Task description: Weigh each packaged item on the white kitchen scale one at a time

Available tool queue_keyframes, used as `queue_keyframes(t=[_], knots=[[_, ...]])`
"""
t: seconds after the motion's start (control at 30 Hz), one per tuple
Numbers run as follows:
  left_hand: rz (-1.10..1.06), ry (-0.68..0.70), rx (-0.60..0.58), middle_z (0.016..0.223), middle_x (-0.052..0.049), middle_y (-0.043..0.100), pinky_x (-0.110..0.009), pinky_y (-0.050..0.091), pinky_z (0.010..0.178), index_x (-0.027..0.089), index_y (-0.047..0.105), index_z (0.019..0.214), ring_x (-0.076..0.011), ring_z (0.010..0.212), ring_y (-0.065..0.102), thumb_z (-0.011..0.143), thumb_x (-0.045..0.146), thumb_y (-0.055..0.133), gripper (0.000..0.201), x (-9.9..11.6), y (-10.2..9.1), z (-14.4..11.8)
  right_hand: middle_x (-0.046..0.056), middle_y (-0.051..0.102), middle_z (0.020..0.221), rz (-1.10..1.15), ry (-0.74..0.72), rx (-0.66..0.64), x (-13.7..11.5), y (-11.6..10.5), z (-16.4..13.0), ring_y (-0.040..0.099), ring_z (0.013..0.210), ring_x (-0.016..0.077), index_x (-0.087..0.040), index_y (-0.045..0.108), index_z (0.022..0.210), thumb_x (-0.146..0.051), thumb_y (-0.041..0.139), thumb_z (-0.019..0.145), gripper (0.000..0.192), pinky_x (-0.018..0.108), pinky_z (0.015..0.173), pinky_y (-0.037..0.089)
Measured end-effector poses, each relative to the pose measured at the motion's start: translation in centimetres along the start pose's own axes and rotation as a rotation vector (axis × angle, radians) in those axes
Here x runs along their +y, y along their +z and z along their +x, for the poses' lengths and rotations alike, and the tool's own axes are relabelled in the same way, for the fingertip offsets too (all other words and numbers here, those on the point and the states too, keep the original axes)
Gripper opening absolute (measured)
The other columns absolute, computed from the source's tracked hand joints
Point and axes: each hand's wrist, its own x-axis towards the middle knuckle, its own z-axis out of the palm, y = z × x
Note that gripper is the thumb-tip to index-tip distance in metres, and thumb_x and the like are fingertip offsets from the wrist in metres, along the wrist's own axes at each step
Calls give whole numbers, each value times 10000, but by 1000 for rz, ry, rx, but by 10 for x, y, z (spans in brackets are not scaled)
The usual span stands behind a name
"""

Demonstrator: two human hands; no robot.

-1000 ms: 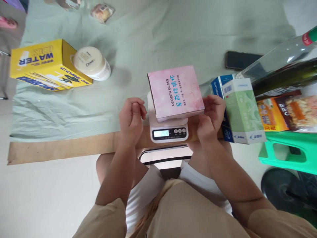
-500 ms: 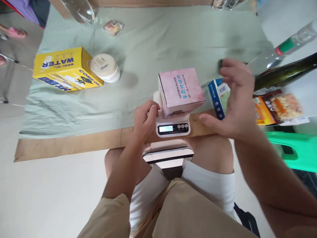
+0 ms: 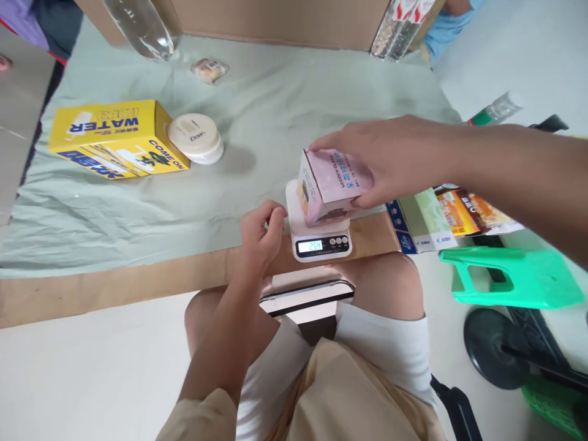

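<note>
A pink cardboard box [image 3: 316,184] with printed lettering stands on a small white digital scale [image 3: 321,248], whose display reads 254. My right hand [image 3: 386,156] reaches over the box from the right, with fingers across its far top edge and the thumb on the near side. The arm hides part of what lies to the right. Just left of the scale, my left hand [image 3: 261,236] is curled closed, with no object showing in it.
A yellow box [image 3: 98,131] and a white Dove jar [image 3: 193,131] stand at left. Behind them lie a wrapped snack [image 3: 210,69] and a clear bottle [image 3: 140,30]. A blue-and-green box [image 3: 420,220] and snack packs [image 3: 459,211] sit at right, above a green stool [image 3: 514,275].
My right hand has moved left from beside the bottles and taken hold of the pink box. My left hand stays beside the scale. The view has shifted, showing more at the back.
</note>
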Motion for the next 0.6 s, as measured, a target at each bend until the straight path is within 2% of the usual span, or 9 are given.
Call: queue_keyframes(t=[0.07, 0.17, 0.27, 0.33, 0.4, 0.43, 0.5, 0.53, 0.6], knots=[[-7, -3, 4, 579, 15, 568, -286, 378, 584, 205, 603, 711, -117, 542, 468, 957, 308, 505, 284, 0, -2, -1, -127, 813, 882, -43, 108, 52, -17, -14, 5, 776, 797, 94, -275, 783, 915, -256, 967, 735, 259, 371, 1172, 636], [-17, -6, -1, 568, 12, 578, -278, 380, 562, 206, 607, 711, -118, 532, 479, 962, 302, 513, 285, 1, -2, 0, -127, 843, 1032, -223, 190, 138, -28, -44, 18, 801, 1190, 140, -233, 816, 1030, -163, 920, 724, 330, 333, 1255, 549], [-23, 0, 4, 556, 14, 584, -265, 374, 543, 203, 624, 712, -108, 517, 483, 964, 297, 516, 291, 2, -1, 2, -132, 834, 1128, -356, 166, 172, -3, -76, 35, 690, 1352, 90, -134, 798, 919, -281, 713, 847, 185, 52, 905, 499], [-25, 11, 13, 545, 18, 574, -256, 361, 528, 198, 626, 702, -96, 499, 466, 959, 294, 519, 295, 2, 0, 4, -135, 815, 1119, -363, 128, 197, 32, -96, 45, 673, 1293, 36, -91, 744, 761, -352, 431, 953, 451, -12, 639, 313], [-24, 20, 21, 539, 21, 564, -244, 352, 516, 195, 625, 691, -88, 494, 465, 948, 280, 528, 288, 2, 1, 7, -111, 803, 1122, -372, 102, 159, 72, -111, 52, 694, 1227, 51, -65, 700, 686, -392, 217, 964, 647, 38, 596, 313], [-24, 23, 23, 536, 22, 561, -239, 349, 508, 193, 623, 685, -85, 491, 466, 944, 268, 530, 285, 2, 1, 9, -96, 793, 1188, -408, 113, 142, 91, -117, 54, 688, 1263, 83, -60, 702, 697, -421, 221, 961, 656, 63, 655, 385], [-23, 24, 28, 531, 25, 559, -229, 337, 486, 191, 621, 678, -79, 475, 455, 939, 245, 529, 282, 1, 0, 12, -28, 775, 1346, -487, 189, 90, 125, -125, 57, 672, 1379, 139, -80, 763, 816, -444, 555, 925, 433, 115, 868, 517], [-24, 24, 29, 528, 27, 558, -225, 329, 474, 190, 621, 677, -75, 463, 442, 939, 236, 526, 282, 1, 0, 13, 2, 774, 1385, -500, 228, 91, 140, -127, 57, 682, 1402, 141, -108, 791, 891, -366, 755, 843, 265, 148, 972, 547], [-24, 23, 30, 522, 31, 556, -220, 314, 456, 188, 621, 674, -68, 444, 412, 938, 220, 520, 285, 0, 0, 15, 45, 830, 1277, -381, 212, 190, 164, -130, 57, 787, 1240, 116, -157, 817, 975, -137, 944, 667, 334, 205, 1033, 593]])
